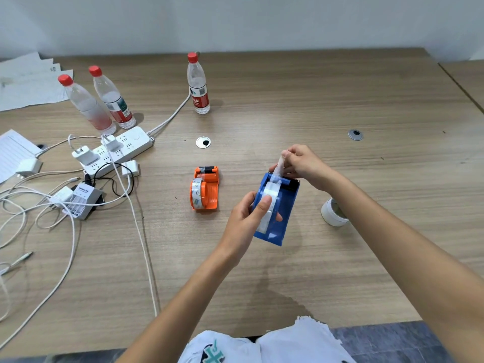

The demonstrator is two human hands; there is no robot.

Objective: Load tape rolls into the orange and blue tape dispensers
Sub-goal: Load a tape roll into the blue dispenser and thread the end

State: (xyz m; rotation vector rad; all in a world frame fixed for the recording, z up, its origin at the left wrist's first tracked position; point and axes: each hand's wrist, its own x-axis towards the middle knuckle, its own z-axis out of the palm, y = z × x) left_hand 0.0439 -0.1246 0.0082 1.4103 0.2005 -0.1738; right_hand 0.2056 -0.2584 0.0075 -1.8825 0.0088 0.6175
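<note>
Blue tape dispenser [277, 205] is up off the worktop [288, 271], tilted, cutter end pointing away from the person, with a clear tape roll [269, 205] seated in it. Left hand [248, 218] grips the dispenser body from its left side, thumb curled over onto the roll. Right hand [301, 163] is above the cutter end, fingers curled, pinching the loose tape end [280, 163] and holding it up from the roll — strip runs from the roll up past the front bar to the fingers. Orange tape dispenser [205, 188] lies flat on the worktop just left of the hands, not touched, with its own clear roll [196, 193] in place. A white round tub [334, 212] sits on the worktop under the right forearm, partly hidden. Further left: a white power strip [117, 150] with chargers plugged in, a grey battery charger [83, 199], and a tangle of white cables [65, 231]. Behind those, three clear bottles with red caps — two close together [99, 100] and one apart [198, 85] nearer the middle. Papers [28, 82] at the far left edge. Two round cable grommets [203, 142] set in the worktop surface.
</note>
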